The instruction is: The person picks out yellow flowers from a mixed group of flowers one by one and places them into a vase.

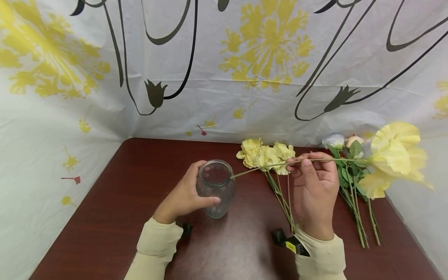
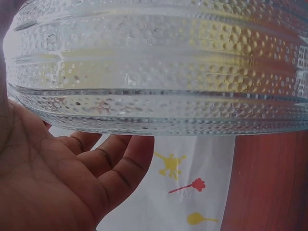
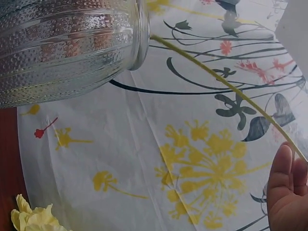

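A clear glass vase [image 1: 217,194] stands on the table, its ribbed, dimpled wall filling the top of the left wrist view. My left hand [image 1: 189,194] grips it from the left, thumb across the near side and fingers behind. With the fingertips of my right hand [image 1: 315,190] I pinch the long thin stem [image 3: 216,79] of a yellow flower [image 1: 395,155]. The stem lies nearly level, its bloom out to the right. Its cut end is close by the vase's rim [image 3: 141,36]; whether they touch I cannot tell.
Several yellow flowers [image 1: 264,155] lie on the dark red table [image 1: 140,175], right of the vase. Farther right lies a bunch of pale roses [image 1: 334,140] with green leaves and stems. A white patterned sheet [image 1: 196,112] hangs behind the table.
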